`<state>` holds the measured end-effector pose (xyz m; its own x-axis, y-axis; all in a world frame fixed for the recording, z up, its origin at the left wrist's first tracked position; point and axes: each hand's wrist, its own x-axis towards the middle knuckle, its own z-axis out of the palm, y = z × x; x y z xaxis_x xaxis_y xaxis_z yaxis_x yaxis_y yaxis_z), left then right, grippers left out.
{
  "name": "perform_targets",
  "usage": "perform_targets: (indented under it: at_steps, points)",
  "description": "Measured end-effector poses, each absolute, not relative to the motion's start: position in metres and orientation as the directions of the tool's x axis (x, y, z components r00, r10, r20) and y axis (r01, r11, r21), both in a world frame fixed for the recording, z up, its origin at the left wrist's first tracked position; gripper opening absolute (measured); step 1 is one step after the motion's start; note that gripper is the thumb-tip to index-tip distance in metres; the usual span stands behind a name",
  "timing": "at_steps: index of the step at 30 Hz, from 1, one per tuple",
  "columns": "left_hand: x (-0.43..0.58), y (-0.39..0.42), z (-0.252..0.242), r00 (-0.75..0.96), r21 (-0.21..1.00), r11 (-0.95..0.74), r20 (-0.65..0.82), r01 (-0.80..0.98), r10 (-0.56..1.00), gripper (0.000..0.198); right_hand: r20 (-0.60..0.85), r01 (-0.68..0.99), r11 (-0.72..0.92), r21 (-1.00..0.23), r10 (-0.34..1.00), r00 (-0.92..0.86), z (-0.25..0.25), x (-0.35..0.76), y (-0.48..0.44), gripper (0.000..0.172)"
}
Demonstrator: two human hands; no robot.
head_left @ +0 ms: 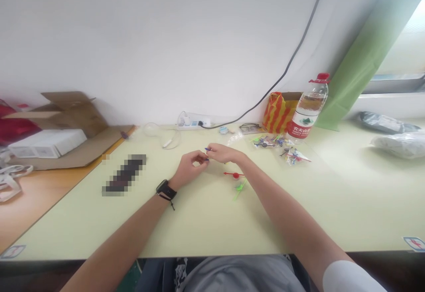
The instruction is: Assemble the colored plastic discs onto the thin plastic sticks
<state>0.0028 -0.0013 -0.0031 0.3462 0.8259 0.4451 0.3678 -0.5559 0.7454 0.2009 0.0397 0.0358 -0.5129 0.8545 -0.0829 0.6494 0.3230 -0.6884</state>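
Above the middle of the pale table my left hand (190, 168) and my right hand (223, 152) meet at the fingertips. Both are closed in a pinch on a small blue plastic piece (207, 149), mostly covered by the fingers; whether it is one part or two I cannot tell. Just nearer than my right hand lies a red arrow-shaped plastic piece (235, 175). Beside it, touching or nearly so, is a bright green plastic piece (239, 187).
Clear bags of small coloured parts (270, 140) lie at the right, before a large water bottle (307, 110) and a striped bag (277, 113). A power strip (194, 123) stands by the wall. A blurred-out dark object (126, 174) and an open cardboard box (76, 115) are left.
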Motion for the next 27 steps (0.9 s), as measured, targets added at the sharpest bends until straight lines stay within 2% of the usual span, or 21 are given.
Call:
perform_targets:
  at_steps: [3, 6, 10, 13, 15, 17, 22, 27]
  points:
    - [-0.002, -0.002, -0.002, 0.403, 0.667, -0.585, 0.430, 0.461, 0.808, 0.021, -0.093, 0.759, 0.320, -0.567, 0.891, -0.445, 0.030, 0.210, 0.049, 0.010]
    - [-0.008, 0.002, -0.002, 0.479, 0.559, -0.609, 0.379, 0.563, 0.792, 0.012, -0.125, 0.835, 0.303, -0.459, 0.909, -0.398, 0.032, 0.226, 0.054, 0.020]
    - [-0.016, 0.011, -0.003, 0.482, 0.435, -0.617, 0.387, 0.656, 0.786, 0.015, -0.215, 0.866, 0.316, -0.387, 0.883, -0.418, 0.048, 0.245, 0.052, 0.020]
    - [-0.021, 0.017, -0.003, 0.455, 0.369, -0.617, 0.438, 0.696, 0.775, 0.016, -0.409, 0.868, 0.336, -0.365, 0.780, -0.473, 0.060, 0.251, 0.046, 0.031]
    - [-0.023, 0.018, -0.004, 0.438, 0.367, -0.606, 0.448, 0.706, 0.780, 0.019, -0.564, 0.880, 0.331, -0.340, 0.677, -0.472, 0.063, 0.250, 0.043, 0.036]
    - [-0.023, 0.018, -0.004, 0.432, 0.388, -0.607, 0.450, 0.694, 0.782, 0.020, -0.641, 0.887, 0.323, -0.330, 0.613, -0.462, 0.063, 0.248, 0.041, 0.037]
    - [-0.017, 0.012, -0.002, 0.422, 0.427, -0.632, 0.490, 0.646, 0.763, 0.020, -0.572, 0.847, 0.302, -0.438, 0.633, -0.522, 0.065, 0.244, 0.038, 0.024]
    - [-0.002, -0.001, 0.002, 0.392, 0.543, -0.644, 0.514, 0.539, 0.763, 0.027, -0.311, 0.665, 0.292, -0.688, 0.709, -0.633, 0.065, 0.235, 0.035, 0.010]
